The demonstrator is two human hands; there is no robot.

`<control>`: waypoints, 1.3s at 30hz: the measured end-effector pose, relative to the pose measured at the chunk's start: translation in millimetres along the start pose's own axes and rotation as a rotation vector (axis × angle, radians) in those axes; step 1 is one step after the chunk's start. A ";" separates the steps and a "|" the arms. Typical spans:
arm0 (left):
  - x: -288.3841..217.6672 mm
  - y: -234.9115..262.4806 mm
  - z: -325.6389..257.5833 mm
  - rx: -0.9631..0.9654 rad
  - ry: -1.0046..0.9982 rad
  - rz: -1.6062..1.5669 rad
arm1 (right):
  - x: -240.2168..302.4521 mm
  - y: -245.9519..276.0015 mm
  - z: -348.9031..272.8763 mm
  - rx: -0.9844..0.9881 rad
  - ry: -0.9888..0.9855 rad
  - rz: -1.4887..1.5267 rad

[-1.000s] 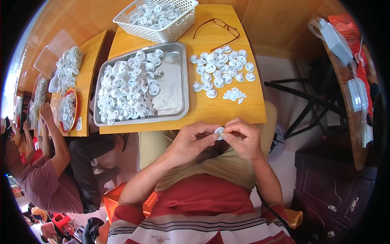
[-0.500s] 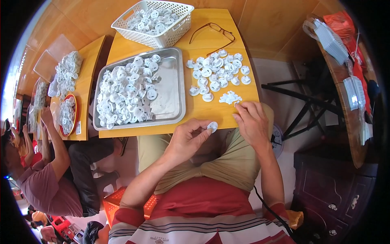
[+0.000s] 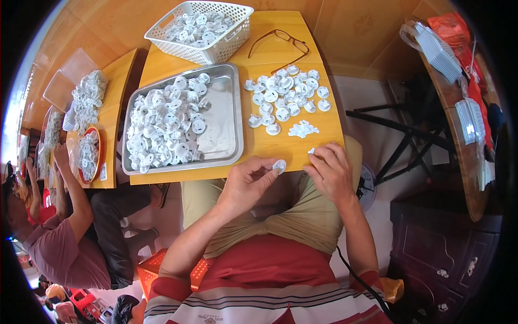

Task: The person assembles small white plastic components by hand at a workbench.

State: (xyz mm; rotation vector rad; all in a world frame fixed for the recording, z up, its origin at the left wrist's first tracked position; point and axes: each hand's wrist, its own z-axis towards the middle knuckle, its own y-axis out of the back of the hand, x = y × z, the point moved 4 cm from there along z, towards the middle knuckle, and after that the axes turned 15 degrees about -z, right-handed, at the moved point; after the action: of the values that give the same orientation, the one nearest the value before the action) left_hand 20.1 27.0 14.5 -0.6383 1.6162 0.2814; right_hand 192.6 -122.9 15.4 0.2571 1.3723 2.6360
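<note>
Between the thumb and fingers of my left hand (image 3: 245,183) is a round white plastic part (image 3: 279,166), held at the table's front edge. My right hand (image 3: 333,171) is closed in a pinch on a small white plastic piece (image 3: 311,152), which pokes out at its fingertips. Just beyond it lies a little heap of such small pieces (image 3: 303,129). Farther back, several round white parts (image 3: 282,114) are spread over the wooden table (image 3: 259,146). To the left, a metal tray (image 3: 224,137) carries a large heap of similar round parts.
A white perforated basket (image 3: 233,40) full of parts and a pair of glasses (image 3: 282,35) are at the back. At left, a co-worker (image 3: 65,243) sits by another table with a red-rimmed bowl (image 3: 97,156). Black metal legs (image 3: 399,127) and a dark cabinet (image 3: 442,254) stand at right.
My right hand has drawn back from the heap of small pieces, toward my left hand, with one piece in its fingertips. The left hand keeps its hold on the round part.
</note>
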 end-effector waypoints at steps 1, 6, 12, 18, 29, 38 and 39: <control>2.1 1.2 -0.1 -0.001 -0.006 -0.003 | 1.7 0.5 -1.9 -0.009 0.009 0.008; 4.3 1.1 -1.8 -0.006 -0.034 -0.022 | 5.9 -3.1 -14.7 -0.029 0.024 0.021; 6.3 1.1 -2.4 -0.018 -0.059 -0.017 | 10.0 -4.0 -21.7 -0.100 0.064 0.019; 7.8 1.3 -3.2 -0.030 -0.029 -0.034 | 11.2 -6.2 -25.3 -0.134 0.074 -0.008; 13.2 1.6 0.9 -0.044 -0.033 -0.089 | -1.0 -9.0 -5.7 -0.050 -0.075 0.106; 3.9 -1.3 13.5 -0.050 -0.166 0.123 | -13.4 -14.6 2.3 -0.003 -0.131 0.147; 4.2 -1.7 15.5 -0.051 -0.166 0.123 | -13.1 -14.5 3.3 -0.003 -0.131 0.147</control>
State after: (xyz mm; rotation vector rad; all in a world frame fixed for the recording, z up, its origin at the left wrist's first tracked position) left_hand 33.8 32.9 8.3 -0.5409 1.4942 0.4560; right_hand 207.0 -114.9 4.4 0.5394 1.3556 2.6821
